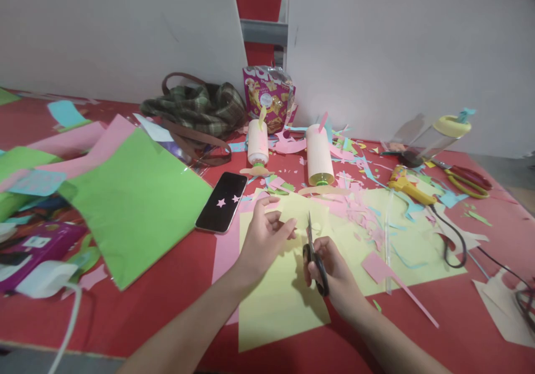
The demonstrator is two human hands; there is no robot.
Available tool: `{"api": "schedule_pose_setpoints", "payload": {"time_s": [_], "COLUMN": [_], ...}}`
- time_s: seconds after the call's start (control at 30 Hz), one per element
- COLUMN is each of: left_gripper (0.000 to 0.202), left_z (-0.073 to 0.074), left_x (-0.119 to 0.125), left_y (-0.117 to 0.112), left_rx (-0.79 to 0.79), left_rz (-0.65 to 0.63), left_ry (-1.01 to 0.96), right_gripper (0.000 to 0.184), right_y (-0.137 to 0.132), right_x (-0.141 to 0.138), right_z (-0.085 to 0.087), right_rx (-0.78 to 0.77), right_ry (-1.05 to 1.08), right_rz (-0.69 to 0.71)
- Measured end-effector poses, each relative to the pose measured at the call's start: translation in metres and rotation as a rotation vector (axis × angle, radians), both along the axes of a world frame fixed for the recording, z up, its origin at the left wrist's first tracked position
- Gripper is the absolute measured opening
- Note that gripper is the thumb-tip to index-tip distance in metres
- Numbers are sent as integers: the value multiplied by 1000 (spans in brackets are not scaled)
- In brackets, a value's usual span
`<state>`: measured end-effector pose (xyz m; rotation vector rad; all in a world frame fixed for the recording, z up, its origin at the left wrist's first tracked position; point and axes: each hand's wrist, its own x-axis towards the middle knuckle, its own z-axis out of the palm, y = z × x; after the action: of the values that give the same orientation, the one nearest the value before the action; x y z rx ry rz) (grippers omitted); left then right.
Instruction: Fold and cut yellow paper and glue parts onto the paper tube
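My right hand (332,273) grips a pair of black-handled scissors (321,271), its fingers in the loops. The narrow blades point up and away, slightly apart from my left hand. My left hand (267,237) has curled fingers and a thumb pinching the edge of a small pale yellow paper piece (307,208), close to the blades. Under both hands lies a larger yellow paper sheet (276,307), partly over a pink sheet (223,257). Left of my hand is a black phone (221,202) with pink paper stars (220,203) on its screen.
Two paper-wrapped bottles (320,154) stand behind the hands, before a purple snack bag (270,98). Green paper (137,207) lies left. A yellow glue gun (412,187), red-and-yellow scissors (466,181) and a clear bottle (438,137) are right. Scraps litter the red table (167,318).
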<state>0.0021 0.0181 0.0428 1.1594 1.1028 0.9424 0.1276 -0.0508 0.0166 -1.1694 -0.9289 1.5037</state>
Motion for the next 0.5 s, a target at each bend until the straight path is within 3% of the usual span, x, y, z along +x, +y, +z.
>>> {"api": "schedule_pose_setpoints", "payload": {"time_s": [0.13,0.27,0.5], "left_gripper": [21,32,28], "left_z": [-5,-6,-7], "left_x": [2,1,0], "left_y": [-3,-5,-7], "left_rx": [-54,-3,-2], "left_rz": [-122,-216,-196], "left_ry": [58,138,189], "right_gripper": [35,37,36], "right_y": [0,-1,-1], "right_x": [-2,-2,-2], "right_z": [0,-3,-3], "right_rx": [-12,-29,-20], "right_ry": [6,9,26], "right_rz": [-19,18,30]}}
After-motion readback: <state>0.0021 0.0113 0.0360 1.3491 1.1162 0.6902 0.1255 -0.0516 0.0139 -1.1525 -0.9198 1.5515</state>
